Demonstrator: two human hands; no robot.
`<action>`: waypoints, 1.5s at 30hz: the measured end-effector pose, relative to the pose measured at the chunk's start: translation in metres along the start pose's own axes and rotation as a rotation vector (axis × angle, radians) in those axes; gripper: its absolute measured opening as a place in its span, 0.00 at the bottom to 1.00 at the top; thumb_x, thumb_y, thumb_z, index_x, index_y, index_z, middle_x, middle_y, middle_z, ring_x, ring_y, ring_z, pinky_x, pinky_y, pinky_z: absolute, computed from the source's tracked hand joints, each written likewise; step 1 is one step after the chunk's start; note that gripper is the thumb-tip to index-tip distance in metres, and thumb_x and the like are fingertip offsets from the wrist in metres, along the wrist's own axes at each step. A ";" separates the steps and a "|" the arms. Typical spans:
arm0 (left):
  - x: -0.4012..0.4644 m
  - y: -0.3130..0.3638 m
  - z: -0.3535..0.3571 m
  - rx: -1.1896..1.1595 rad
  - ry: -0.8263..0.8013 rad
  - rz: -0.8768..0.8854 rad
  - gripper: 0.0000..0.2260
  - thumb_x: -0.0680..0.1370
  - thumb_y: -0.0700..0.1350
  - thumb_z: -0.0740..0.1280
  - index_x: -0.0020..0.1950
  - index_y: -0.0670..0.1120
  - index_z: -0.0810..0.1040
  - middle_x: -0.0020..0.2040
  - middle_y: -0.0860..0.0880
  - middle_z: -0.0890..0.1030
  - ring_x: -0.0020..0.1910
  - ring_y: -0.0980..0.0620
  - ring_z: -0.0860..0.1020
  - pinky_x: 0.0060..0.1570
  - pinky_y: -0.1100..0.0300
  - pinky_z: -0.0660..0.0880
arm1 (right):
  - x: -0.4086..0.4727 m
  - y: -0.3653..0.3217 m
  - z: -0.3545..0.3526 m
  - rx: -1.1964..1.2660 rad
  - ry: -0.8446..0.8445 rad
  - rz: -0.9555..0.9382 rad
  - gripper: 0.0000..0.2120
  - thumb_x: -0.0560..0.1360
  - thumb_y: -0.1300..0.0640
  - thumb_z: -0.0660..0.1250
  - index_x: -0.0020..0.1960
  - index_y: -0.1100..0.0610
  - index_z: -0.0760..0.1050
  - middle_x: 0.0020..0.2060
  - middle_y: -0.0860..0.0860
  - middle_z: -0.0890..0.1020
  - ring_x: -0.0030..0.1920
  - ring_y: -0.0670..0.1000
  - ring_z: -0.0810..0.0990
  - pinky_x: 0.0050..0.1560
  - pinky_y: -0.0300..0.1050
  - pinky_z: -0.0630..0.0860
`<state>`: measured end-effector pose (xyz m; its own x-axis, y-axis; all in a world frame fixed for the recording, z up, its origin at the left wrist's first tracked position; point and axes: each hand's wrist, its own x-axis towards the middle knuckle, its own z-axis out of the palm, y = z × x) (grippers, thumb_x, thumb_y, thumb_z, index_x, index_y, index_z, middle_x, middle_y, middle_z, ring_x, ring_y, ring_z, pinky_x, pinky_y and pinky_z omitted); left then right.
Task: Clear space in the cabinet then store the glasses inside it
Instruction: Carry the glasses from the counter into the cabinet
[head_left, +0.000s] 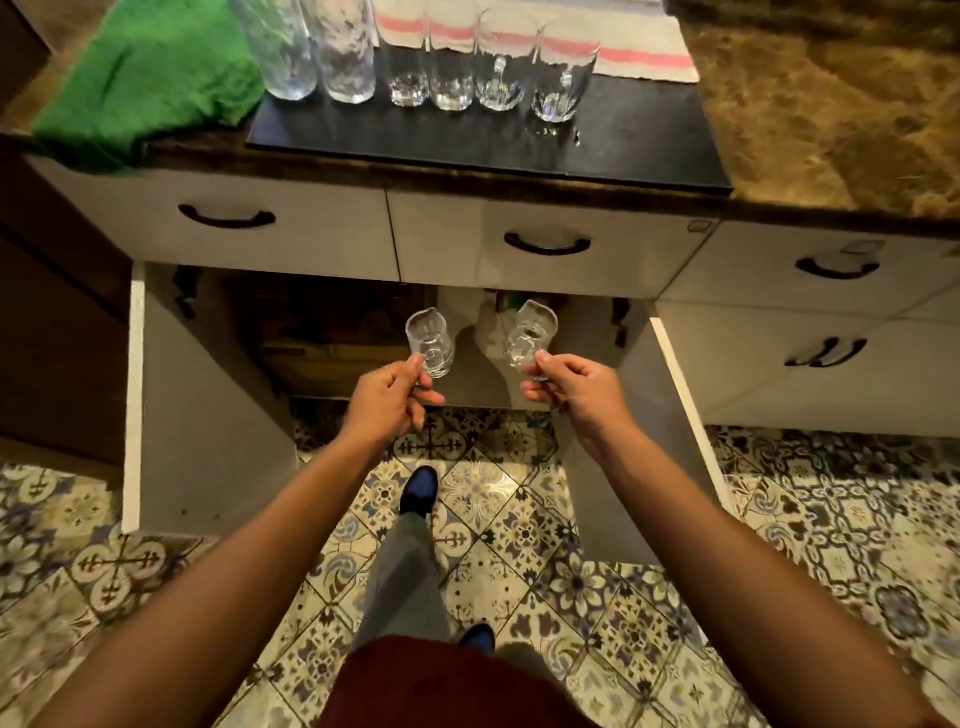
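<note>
Left hand (389, 397) pinches a small clear stemmed glass (430, 343) by its base; right hand (574, 387) likewise grips a second clear stemmed glass (529, 335), tilted. Both glasses sit in front of the open cabinet (332, 332). Above the cabinet, six tall clear tumblers (452, 67) stand in a row on the black mat (623, 150).

Both cabinet doors (208, 395) stand wide, leaving the opening free; a brown box (322, 338) fills the cabinet's left half.

Head view; downward onto open cabinet (332, 332)
</note>
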<state>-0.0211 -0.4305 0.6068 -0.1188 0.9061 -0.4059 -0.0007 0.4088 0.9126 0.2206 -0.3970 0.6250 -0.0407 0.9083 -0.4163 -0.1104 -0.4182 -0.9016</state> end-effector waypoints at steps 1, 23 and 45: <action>0.008 -0.008 -0.001 0.006 -0.014 -0.012 0.17 0.84 0.53 0.60 0.46 0.42 0.78 0.39 0.42 0.86 0.23 0.55 0.74 0.21 0.67 0.66 | 0.008 0.008 0.001 -0.001 0.005 0.009 0.11 0.78 0.56 0.70 0.50 0.64 0.83 0.47 0.60 0.86 0.42 0.54 0.85 0.47 0.44 0.83; 0.219 -0.140 0.006 0.065 -0.090 -0.024 0.15 0.85 0.51 0.58 0.45 0.44 0.76 0.39 0.42 0.84 0.22 0.58 0.73 0.20 0.67 0.63 | 0.195 0.147 -0.004 -0.051 0.072 0.014 0.13 0.80 0.58 0.68 0.57 0.68 0.81 0.49 0.59 0.86 0.44 0.54 0.85 0.49 0.41 0.83; 0.368 -0.328 0.029 0.018 0.040 -0.057 0.17 0.84 0.51 0.62 0.40 0.45 0.79 0.28 0.49 0.83 0.24 0.52 0.74 0.25 0.61 0.65 | 0.358 0.323 -0.020 0.037 0.102 0.026 0.06 0.79 0.64 0.68 0.46 0.64 0.81 0.38 0.56 0.85 0.37 0.53 0.84 0.49 0.48 0.84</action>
<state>-0.0353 -0.2282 0.1572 -0.1586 0.8766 -0.4544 0.0092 0.4616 0.8871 0.1898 -0.2071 0.1824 0.0576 0.8909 -0.4506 -0.1472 -0.4388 -0.8864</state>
